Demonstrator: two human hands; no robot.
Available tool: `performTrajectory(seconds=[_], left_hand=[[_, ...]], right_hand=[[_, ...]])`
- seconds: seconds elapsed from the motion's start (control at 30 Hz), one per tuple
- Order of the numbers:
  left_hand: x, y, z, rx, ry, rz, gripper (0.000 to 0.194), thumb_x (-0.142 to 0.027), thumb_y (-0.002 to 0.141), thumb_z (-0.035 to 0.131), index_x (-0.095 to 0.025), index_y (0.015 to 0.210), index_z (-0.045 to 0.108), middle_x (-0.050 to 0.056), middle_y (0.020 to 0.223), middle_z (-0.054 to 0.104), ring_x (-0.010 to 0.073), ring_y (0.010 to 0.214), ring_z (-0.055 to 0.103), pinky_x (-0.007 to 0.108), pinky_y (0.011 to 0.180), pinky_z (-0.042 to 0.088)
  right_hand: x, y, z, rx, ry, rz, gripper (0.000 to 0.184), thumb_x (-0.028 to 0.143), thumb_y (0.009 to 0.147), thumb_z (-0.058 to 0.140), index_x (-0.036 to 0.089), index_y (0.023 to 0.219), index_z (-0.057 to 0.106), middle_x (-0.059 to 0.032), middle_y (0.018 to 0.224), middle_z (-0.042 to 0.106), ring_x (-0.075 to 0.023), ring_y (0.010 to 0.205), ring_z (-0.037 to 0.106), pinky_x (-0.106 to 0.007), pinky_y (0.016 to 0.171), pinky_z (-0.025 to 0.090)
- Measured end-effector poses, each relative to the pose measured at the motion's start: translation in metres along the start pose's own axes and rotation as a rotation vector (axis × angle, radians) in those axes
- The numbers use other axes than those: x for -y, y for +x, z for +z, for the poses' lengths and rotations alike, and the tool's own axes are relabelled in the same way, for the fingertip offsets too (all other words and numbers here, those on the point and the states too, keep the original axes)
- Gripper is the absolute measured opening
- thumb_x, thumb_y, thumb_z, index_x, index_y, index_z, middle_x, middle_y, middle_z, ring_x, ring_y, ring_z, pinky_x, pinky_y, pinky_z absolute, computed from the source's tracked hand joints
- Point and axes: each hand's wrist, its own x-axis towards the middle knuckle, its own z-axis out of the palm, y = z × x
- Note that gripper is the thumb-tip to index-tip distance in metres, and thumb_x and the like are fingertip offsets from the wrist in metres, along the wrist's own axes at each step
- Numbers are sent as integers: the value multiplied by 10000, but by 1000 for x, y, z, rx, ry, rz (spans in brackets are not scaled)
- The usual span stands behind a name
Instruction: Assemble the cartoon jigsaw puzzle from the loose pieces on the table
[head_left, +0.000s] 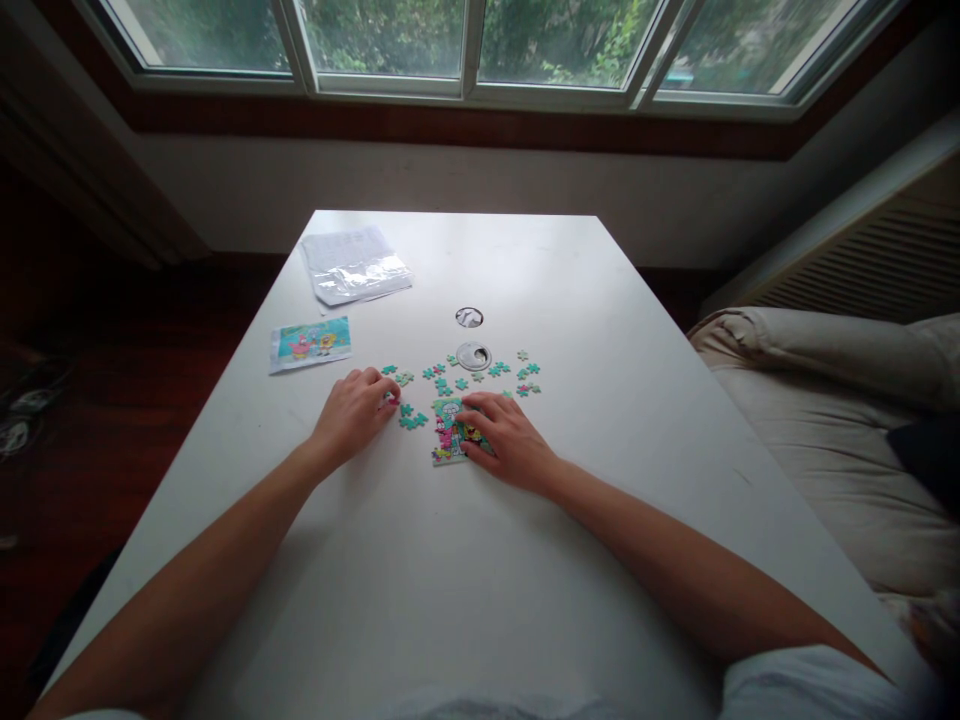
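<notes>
A partly assembled cartoon jigsaw puzzle [445, 440] lies on the white table [420, 580], in front of me. My right hand [514, 440] rests over its right side with fingers spread, hiding part of the picture. To the left, my left hand [358, 410] is closed in a pinch on a small puzzle piece [391, 399] with some pink on it. Loose teal pieces [411, 418] lie between the hand and the puzzle. More loose pieces [499, 369] are scattered beyond the puzzle.
A round metal lid-like disc [474, 356] sits behind the puzzle, with a smaller shiny round thing [469, 317] farther back. On the left are a printed picture card [311, 344] and a clear plastic sleeve [356, 265] with papers. A padded seat [795, 430] stands at right.
</notes>
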Motion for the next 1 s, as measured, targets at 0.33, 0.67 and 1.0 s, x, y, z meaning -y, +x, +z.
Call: performTrajectory(seconds=[0.33, 0.67, 1.0], left_hand=[[4, 3, 0, 43, -70, -6, 135, -279, 878, 606, -249, 965, 704, 69, 1033, 631, 261, 991, 574, 392, 905, 447], [3, 1, -3, 124, -180, -33, 102, -307, 826, 610, -227, 887, 625, 48, 930, 642, 229, 886, 593, 343, 795, 463], [-12, 1, -7, 101, -331, -131, 130, -358, 875, 580, -249, 918, 635, -22, 838, 705, 162, 735, 623, 272, 684, 450]], right_hand=[[0, 0, 0, 7, 1, -1, 346, 345, 946, 604, 247, 1277, 604, -126, 1394, 562, -299, 1346, 465, -516, 1128, 370], [0, 0, 0, 3, 12, 3, 350, 339, 935, 617, 263, 1277, 607, -120, 1387, 568, -299, 1349, 467, -520, 1128, 372], [0, 1, -2, 7, 8, -1, 347, 342, 942, 609, 254, 1278, 606, -119, 1396, 562, -299, 1349, 463, -519, 1129, 374]])
